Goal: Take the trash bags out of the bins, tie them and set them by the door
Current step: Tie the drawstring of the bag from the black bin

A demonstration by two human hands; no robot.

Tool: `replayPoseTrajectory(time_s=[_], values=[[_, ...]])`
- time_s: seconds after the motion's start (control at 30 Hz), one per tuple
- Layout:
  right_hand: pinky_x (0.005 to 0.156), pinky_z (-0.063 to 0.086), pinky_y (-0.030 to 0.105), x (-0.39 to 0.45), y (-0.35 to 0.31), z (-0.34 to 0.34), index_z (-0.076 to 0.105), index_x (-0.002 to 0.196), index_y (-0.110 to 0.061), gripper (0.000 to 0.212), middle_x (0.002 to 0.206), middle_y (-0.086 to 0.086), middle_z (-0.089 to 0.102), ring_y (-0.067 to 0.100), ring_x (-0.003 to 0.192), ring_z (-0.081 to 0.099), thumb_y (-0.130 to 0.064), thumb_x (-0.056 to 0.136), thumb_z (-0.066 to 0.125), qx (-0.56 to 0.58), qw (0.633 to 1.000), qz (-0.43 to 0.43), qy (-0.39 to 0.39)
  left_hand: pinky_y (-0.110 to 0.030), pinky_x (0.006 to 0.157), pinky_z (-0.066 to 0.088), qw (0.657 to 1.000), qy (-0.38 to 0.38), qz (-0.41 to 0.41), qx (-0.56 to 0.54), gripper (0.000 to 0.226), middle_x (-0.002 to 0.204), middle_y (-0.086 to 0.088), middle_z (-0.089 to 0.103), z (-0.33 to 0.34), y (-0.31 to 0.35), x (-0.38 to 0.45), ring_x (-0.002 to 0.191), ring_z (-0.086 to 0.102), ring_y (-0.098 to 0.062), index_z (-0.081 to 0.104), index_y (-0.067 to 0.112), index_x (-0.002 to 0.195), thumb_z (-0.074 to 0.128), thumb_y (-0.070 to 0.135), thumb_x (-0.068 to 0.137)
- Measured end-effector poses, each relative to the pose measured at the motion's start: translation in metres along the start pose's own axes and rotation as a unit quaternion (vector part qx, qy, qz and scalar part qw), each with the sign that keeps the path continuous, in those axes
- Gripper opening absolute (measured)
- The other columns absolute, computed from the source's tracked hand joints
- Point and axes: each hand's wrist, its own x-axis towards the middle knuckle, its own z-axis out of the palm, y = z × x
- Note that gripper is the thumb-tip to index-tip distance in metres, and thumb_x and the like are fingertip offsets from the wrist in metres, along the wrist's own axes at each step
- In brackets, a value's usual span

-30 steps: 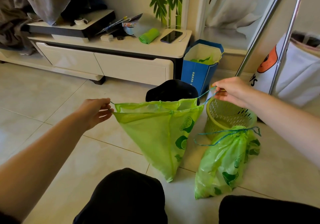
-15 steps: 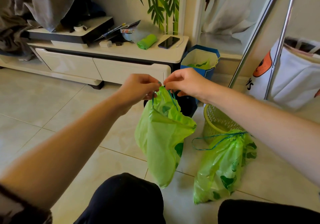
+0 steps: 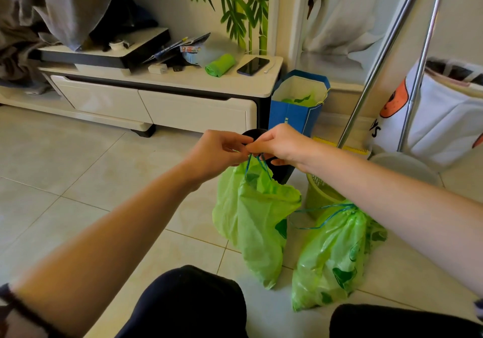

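Observation:
A green trash bag [image 3: 257,222] hangs in front of me, its mouth gathered on blue drawstrings [image 3: 254,163]. My left hand [image 3: 217,152] and my right hand [image 3: 281,145] meet above it, both pinching those strings. A second green bag [image 3: 332,254], its blue drawstring pulled closed, lies on the tiles to the right. Behind the hanging bag stands a black bin [image 3: 281,171], mostly hidden, and a green woven bin [image 3: 321,196] sits beside it under my right forearm.
A low white cabinet [image 3: 183,107] carries a phone [image 3: 253,65] and a green bag roll [image 3: 220,65]. A blue paper bag [image 3: 298,102] stands at its end. Metal poles [image 3: 376,71] and a white laundry bag [image 3: 444,118] are at right. My knees fill the bottom.
My hands were spread wide, stretching the bag's mouth flat; they have come together above it, cinching the top shut on the drawstrings. The view has tilted slightly down.

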Motion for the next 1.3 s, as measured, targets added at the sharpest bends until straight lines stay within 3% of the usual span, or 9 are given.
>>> replayPoseTrajectory(time_s=[0.17,0.27,0.37,0.5,0.63,0.8,1.1,1.2,1.3], values=[[0.067,0.047,0.025,0.002,0.003,-0.001,0.075,0.09,-0.014,0.018,0.086,0.003,0.068,0.013,0.083,0.059,-0.029,0.08,0.072,-0.002,1.0,-0.019,0.01,-0.023,0.073,0.054,0.997,0.075,-0.004,0.005,0.023,0.087,-0.003,0.072,-0.001,-0.014,0.001,0.079,0.067,-0.01,0.07,0.018,0.094,0.072,0.002,0.076],[0.074,0.051,0.026,0.003,0.006,-0.002,0.074,0.092,-0.008,0.02,0.101,0.01,0.072,0.018,0.092,0.063,-0.024,0.083,0.067,0.001,0.999,-0.032,0.004,-0.029,0.086,0.05,0.998,0.05,-0.015,0.047,0.049,0.108,0.0,0.066,0.005,-0.029,0.003,0.101,0.061,-0.012,0.063,0.019,0.114,0.082,0.012,0.069],[0.078,0.053,0.026,0.002,0.004,0.0,0.073,0.091,-0.004,0.02,0.097,0.005,0.074,0.019,0.099,0.067,-0.021,0.087,0.061,0.016,0.998,-0.057,-0.007,-0.029,0.1,0.041,0.998,-0.019,-0.002,0.063,0.078,0.128,0.005,0.058,0.02,-0.044,0.004,0.12,0.05,-0.01,0.051,0.024,0.132,0.088,0.023,0.063],[0.08,0.055,0.03,0.001,-0.001,0.004,0.065,0.09,-0.008,0.012,0.08,0.002,0.075,0.014,0.078,0.07,-0.017,0.091,0.057,0.09,0.993,-0.072,-0.017,-0.036,0.104,0.043,0.998,-0.007,0.02,0.062,0.088,0.126,0.008,0.057,0.045,-0.055,0.012,0.121,0.049,-0.011,0.049,0.025,0.134,0.087,0.042,0.056],[0.071,0.059,0.029,-0.004,-0.009,0.006,0.062,0.092,-0.004,0.013,0.082,0.01,0.072,0.021,0.078,0.072,-0.012,0.094,0.054,0.161,0.983,-0.089,-0.021,-0.035,0.094,0.048,0.996,0.021,0.057,0.064,0.054,0.105,0.012,0.06,0.063,-0.06,0.018,0.106,0.056,-0.01,0.065,0.023,0.104,0.084,0.046,0.059],[0.07,0.054,0.03,-0.008,-0.031,-0.002,0.059,0.085,-0.005,0.014,0.07,0.007,0.061,0.018,0.065,0.061,-0.01,0.095,0.05,0.195,0.971,-0.139,0.007,-0.034,0.096,0.042,0.993,0.031,0.055,0.097,0.017,0.1,0.006,0.067,0.067,-0.077,0.023,0.109,0.056,-0.008,0.068,0.019,0.078,0.075,0.034,0.077],[0.061,0.048,0.026,-0.003,-0.047,-0.018,0.058,0.08,-0.004,0.017,0.066,0.005,0.05,0.012,0.054,0.045,-0.006,0.094,0.05,0.214,0.96,-0.17,0.059,-0.042,0.065,0.049,0.992,0.011,0.032,0.124,0.036,0.074,-0.017,0.063,0.063,-0.107,0.021,0.066,0.057,-0.026,0.063,0.006,0.081,0.059,0.042,0.089],[0.062,0.048,0.027,0.002,-0.04,-0.014,0.059,0.081,-0.005,0.017,0.065,0.003,0.05,0.01,0.052,0.045,-0.008,0.095,0.049,0.2,0.963,-0.165,0.071,-0.044,0.074,0.052,0.986,-0.032,0.03,0.16,0.031,0.082,-0.008,0.066,0.059,-0.112,0.023,0.077,0.061,-0.021,0.065,0.012,0.087,0.063,0.043,0.086],[0.062,0.051,0.028,0.005,-0.033,-0.009,0.058,0.083,-0.007,0.018,0.066,0.003,0.046,0.008,0.05,0.043,-0.012,0.097,0.047,0.21,0.963,-0.154,0.064,-0.028,0.086,0.05,0.99,-0.017,0.054,0.127,0.027,0.099,0.008,0.065,0.058,-0.1,0.027,0.096,0.06,-0.009,0.065,0.023,0.099,0.074,0.036,0.077]])
